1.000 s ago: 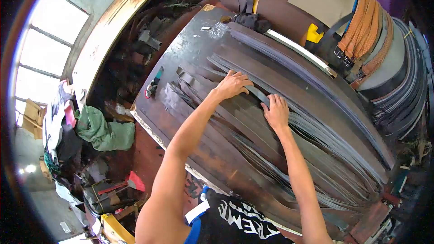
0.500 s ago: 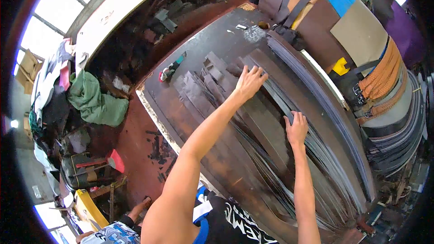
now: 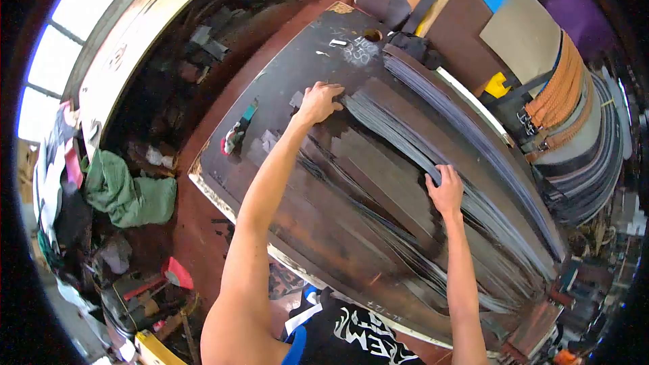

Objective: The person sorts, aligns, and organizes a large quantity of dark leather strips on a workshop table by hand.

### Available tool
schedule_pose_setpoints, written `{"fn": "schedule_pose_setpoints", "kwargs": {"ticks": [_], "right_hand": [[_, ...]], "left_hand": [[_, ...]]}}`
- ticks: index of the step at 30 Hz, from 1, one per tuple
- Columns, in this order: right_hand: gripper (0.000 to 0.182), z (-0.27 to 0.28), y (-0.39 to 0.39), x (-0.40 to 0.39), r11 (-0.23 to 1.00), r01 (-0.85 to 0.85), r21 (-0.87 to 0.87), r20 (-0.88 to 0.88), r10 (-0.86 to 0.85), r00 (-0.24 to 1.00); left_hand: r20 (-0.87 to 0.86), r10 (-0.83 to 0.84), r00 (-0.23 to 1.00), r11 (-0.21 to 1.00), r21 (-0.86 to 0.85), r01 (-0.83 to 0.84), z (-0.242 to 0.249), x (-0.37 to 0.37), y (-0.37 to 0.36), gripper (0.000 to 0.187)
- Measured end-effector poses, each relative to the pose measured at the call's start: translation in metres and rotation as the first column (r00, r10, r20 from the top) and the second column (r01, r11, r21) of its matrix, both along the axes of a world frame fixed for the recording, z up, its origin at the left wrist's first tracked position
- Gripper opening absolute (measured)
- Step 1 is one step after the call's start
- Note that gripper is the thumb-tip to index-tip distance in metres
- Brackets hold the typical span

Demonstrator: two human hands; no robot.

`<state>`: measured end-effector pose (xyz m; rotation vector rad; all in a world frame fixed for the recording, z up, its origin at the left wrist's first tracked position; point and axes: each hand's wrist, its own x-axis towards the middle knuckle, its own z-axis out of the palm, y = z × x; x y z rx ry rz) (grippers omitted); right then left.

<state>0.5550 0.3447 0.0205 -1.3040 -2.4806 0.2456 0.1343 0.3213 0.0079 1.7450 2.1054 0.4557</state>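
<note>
Long, thin dark and grey strips, leather-like, lie in bundles across the dark work table [image 3: 297, 47]. My left hand [image 3: 320, 103] is over the far ends of the dark brown strips [image 3: 372, 169], fingers bent and slightly apart. What lies beneath its palm is hidden. Closed around the edge of the grey strip bundle [image 3: 399, 132] is my right hand [image 3: 446, 190], thumb on the near side and fingers on top. Another stacked bundle of bluish-grey strips [image 3: 466, 118] runs along the right, apart from both hands.
A teal-handled tool [image 3: 241, 126] lies near the table's left edge. Chalk marks [image 3: 362, 51] and a hole [image 3: 372, 34] are at the far end. Orange braided belts [image 3: 558, 88] and draped sheets [image 3: 517, 47] hang at right. A green sack [image 3: 128, 192] sits at left.
My left hand has moved left, off the grey bundle and over the dark strip ends. My right hand stays at the grey bundle. The whole view has shifted slightly.
</note>
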Motion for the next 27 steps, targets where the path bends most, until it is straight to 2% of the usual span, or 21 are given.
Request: {"fn": "schedule_pose_setpoints", "kwargs": {"ticks": [1, 4, 12, 17, 27], "right_hand": [[0.036, 0.000, 0.000, 0.000, 1.000, 0.021, -0.005, 0.008, -0.021, 1.000], [0.035, 0.011, -0.003, -0.002, 0.994, 0.049, -0.102, 0.013, -0.048, 0.999], [0.035, 0.019, -0.008, -0.003, 0.987, 0.095, -0.129, 0.052, -0.089, 0.995], [0.034, 0.019, -0.009, -0.001, 0.991, 0.094, -0.092, 0.045, -0.091, 0.995], [0.035, 0.015, -0.013, 0.002, 0.984, 0.133, -0.119, 0.031, -0.130, 0.991]], "left_hand": [[0.008, -0.021, 1.000, 1.000, -0.005, 0.021, 0.000, 0.002, -0.002, 0.056], [-0.164, -0.029, 0.986, 0.999, -0.035, 0.024, 0.000, 0.007, -0.007, 0.050], [-0.180, -0.042, 0.983, 0.999, -0.002, 0.042, -0.001, 0.011, -0.011, 0.047], [-0.171, -0.051, 0.984, 0.995, 0.080, 0.066, -0.005, 0.013, -0.009, 0.046], [-0.195, -0.083, 0.977, 0.990, 0.093, 0.102, -0.005, 0.014, -0.006, 0.047]]}}
